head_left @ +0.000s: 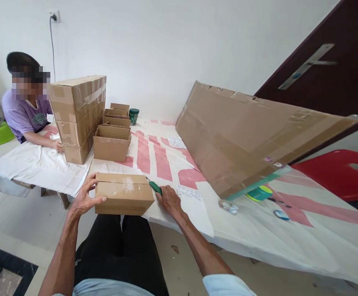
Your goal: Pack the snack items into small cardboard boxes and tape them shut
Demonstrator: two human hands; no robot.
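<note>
A closed cardboard box lies at the table's near edge, just above my lap, with clear tape across its top seam. My left hand grips its left end, thumb on the near side and fingers at the far corner. My right hand is wrapped round a green-handled utility knife. The knife's tip points at the box's upper right corner, by the end of the seam. Whether the blade touches the cardboard I cannot tell.
Sealed boxes stand stacked at the left, beside several open boxes and a green tub. A large cardboard sheet leans at the right. Tape rolls lie near a red chair. A person in purple sits at far left.
</note>
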